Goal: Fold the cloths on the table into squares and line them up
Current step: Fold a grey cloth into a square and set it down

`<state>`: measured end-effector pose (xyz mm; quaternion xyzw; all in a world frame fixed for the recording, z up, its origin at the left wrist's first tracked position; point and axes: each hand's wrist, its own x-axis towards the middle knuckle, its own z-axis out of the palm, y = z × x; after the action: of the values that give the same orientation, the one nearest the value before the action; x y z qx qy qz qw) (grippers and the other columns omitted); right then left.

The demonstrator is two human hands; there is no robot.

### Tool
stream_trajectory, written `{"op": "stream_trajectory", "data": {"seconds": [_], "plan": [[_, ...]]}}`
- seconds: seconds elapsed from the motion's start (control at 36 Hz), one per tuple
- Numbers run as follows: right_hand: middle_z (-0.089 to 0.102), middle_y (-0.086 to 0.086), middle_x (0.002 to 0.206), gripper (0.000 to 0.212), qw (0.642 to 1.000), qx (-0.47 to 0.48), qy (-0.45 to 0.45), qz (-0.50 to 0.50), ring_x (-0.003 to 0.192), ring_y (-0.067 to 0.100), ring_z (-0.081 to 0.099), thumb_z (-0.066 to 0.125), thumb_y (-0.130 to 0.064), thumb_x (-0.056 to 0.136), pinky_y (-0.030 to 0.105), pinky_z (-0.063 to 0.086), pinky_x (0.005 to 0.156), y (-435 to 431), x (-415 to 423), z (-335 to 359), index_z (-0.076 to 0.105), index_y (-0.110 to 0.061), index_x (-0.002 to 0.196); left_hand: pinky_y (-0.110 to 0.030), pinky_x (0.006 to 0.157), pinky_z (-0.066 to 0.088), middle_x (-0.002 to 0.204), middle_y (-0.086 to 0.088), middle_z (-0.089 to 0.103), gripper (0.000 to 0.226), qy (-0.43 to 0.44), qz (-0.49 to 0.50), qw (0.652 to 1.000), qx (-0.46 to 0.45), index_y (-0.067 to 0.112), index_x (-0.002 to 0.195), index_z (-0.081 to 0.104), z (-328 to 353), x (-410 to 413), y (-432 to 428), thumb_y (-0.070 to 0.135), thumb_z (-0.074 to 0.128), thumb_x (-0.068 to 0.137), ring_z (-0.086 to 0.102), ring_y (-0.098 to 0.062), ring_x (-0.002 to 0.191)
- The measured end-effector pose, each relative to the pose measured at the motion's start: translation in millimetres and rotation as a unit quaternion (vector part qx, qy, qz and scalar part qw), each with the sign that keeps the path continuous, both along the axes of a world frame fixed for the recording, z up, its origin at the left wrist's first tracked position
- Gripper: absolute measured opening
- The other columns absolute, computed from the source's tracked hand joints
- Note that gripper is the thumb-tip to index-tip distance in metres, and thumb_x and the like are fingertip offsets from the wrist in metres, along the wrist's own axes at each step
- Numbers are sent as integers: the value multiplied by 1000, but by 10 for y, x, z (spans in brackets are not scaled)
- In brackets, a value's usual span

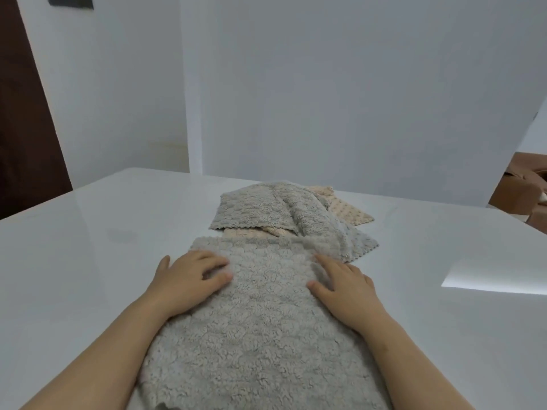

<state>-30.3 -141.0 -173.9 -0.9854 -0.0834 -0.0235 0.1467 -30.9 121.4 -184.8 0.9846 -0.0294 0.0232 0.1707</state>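
both hands flat on a grey cloth, left hand and right hand fingers spread, holding nothing, cloth pile just behind, white table

Grey cloth cut off below; beige cloth mostly covered.

White bg panels, dark door far L, brown box R

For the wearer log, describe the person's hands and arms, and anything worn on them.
The left hand and right hand wear no gloves, rings, watch or bracelet. Both arms are uncovered, and no sleeve shows anywhere up to the frame's lower edge.
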Motion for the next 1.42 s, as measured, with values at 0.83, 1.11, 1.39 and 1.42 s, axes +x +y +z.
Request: {"op": "stream_trajectory", "data": {"seconds": [0.83,1.11,1.39,1.42], "plan": [[31,-28,113,81,978,17,-6,207,112,-2,27,42,-83,48,20,23,96,-228,-1169,-50,45,-45,119,-5,90,28,113,36,37,39,-52,-198,978,-23,61,92,43,45,-1280,161,73,52,55,34,17,110],[58,-13,97,28,988,56,-82,115,89,10,53,51,-14,78,23,43,77,-221,-1229,-33,51,-25,104,-7,67,38,85,12,65,28,-88,-61,972,-212,36,80,59,150,-1244,251,8,60,81,56,2,82],[57,-5,65,22,947,297,-119,-13,64,9,49,56,-5,84,11,34,58,-252,-1033,20,55,-23,72,-16,64,39,79,8,63,22,-164,92,930,-315,29,75,60,187,-1041,167,10,66,83,55,-14,76],[53,-5,62,19,950,291,-111,-17,63,12,47,55,-9,87,13,33,57,-246,-1009,14,54,-18,71,-14,64,38,81,6,64,19,-155,94,934,-308,28,77,61,172,-1021,159,11,65,84,55,-15,78]]}}
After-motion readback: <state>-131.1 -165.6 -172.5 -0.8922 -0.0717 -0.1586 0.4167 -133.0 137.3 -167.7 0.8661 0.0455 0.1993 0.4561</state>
